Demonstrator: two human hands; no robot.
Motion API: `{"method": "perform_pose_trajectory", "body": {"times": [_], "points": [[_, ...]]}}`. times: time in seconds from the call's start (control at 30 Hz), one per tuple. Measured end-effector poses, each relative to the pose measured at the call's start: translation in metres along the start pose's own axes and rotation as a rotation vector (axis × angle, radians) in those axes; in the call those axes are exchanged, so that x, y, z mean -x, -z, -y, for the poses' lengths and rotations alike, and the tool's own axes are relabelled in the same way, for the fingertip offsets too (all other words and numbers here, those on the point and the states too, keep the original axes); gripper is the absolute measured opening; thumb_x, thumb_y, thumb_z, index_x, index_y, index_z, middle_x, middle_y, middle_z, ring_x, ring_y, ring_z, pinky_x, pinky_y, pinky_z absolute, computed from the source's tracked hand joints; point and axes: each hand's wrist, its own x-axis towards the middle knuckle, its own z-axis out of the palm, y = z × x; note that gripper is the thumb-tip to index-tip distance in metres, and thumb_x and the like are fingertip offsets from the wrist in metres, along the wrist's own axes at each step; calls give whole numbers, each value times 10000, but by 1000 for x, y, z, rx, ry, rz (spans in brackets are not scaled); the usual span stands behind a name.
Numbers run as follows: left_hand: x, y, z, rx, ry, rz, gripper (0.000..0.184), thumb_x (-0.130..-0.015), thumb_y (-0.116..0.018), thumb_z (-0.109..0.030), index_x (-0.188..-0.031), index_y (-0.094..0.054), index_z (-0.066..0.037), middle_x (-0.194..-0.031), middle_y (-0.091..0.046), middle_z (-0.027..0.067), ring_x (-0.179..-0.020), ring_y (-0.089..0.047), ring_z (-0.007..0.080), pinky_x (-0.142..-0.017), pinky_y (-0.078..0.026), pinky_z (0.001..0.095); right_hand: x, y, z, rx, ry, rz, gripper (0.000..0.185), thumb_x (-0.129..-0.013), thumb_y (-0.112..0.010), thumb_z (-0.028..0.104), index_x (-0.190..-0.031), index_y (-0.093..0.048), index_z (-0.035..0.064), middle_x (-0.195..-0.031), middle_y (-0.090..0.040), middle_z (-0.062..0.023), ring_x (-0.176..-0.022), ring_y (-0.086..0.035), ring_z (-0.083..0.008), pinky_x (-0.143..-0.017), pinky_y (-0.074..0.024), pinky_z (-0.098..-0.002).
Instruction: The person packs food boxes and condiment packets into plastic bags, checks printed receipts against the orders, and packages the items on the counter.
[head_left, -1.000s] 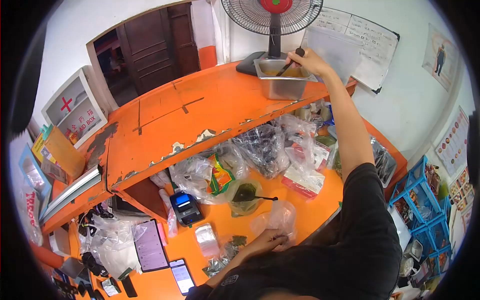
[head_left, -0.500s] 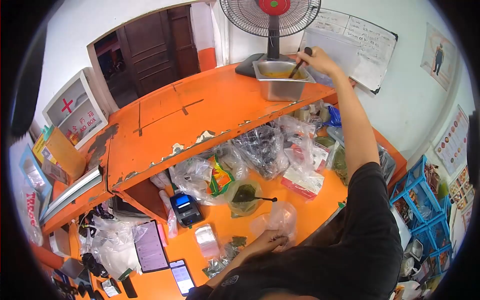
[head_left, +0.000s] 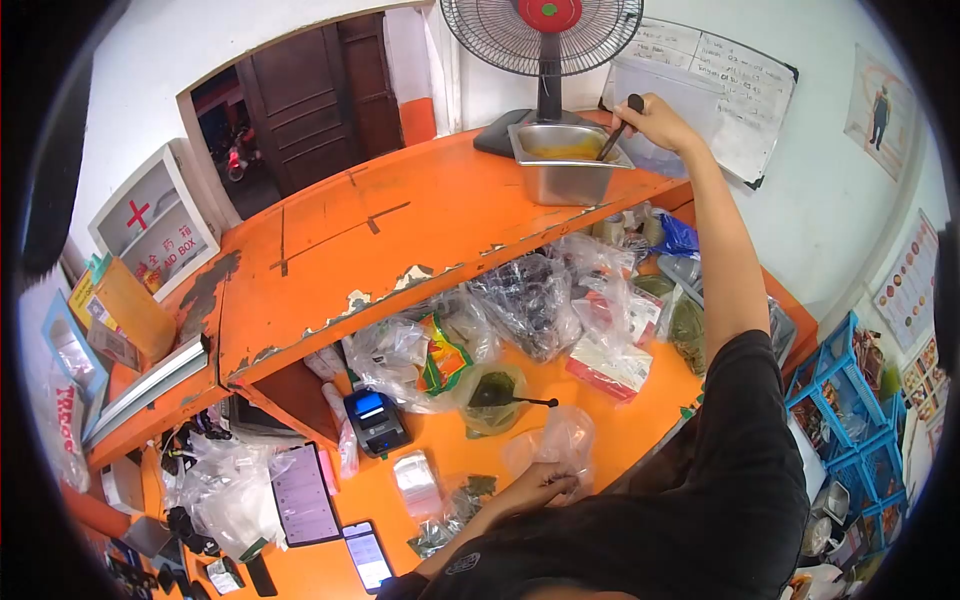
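Note:
My right hand (head_left: 657, 122) is closed round the black handle of a ladle (head_left: 622, 125) at the top of the view. The ladle's lower end dips into a steel pan (head_left: 568, 180) of yellow-orange liquid on the raised orange shelf, so its bowl is hidden. Down on the lower counter, my left hand (head_left: 542, 487) has its fingers closed on the edge of a clear plastic bag (head_left: 568, 445). Just beyond the bag stands a container (head_left: 480, 418) lined with plastic, holding dark green contents and a black-handled spoon (head_left: 530, 401).
A fan (head_left: 548, 85) stands behind the steel pan. The raised orange shelf (head_left: 340, 240) overhangs plastic bags and a red-white box (head_left: 608, 368). Near my left arm lie a card terminal (head_left: 378, 425), a tablet (head_left: 305, 497) and a phone (head_left: 367, 555). Blue baskets (head_left: 835, 390) are at right.
My right hand has shifted a little to the right with the ladle, which now leans at the pan's right side. My left hand still holds the bag in about the same place.

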Motion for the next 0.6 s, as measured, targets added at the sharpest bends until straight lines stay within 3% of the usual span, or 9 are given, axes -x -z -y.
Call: {"method": "perform_pose_trajectory", "body": {"times": [0.3, 0.6], "points": [[2, -1, -9, 35, 19, 6, 167, -891, -514, -144, -898, -575, 11, -778, -573, 76, -750, -523, 149, -704, -427, 284, 5, -35, 11, -122, -35, 23, 292, -880, -541, 294, -782, -658, 45, -644, -558, 7, -592, -473, -79, -545, -384, -233], [0, -2, -5, 86, 17, 2, 178, -888, -511, -157, -898, -576, 9, -778, -572, 85, -763, -519, 146, -714, -424, 285, 13, 2, -2, -44, -1, -26, 306, -896, -519, 275, -777, -652, 27, -686, -600, -17, -606, -506, -97, -610, -433, -253]]}}
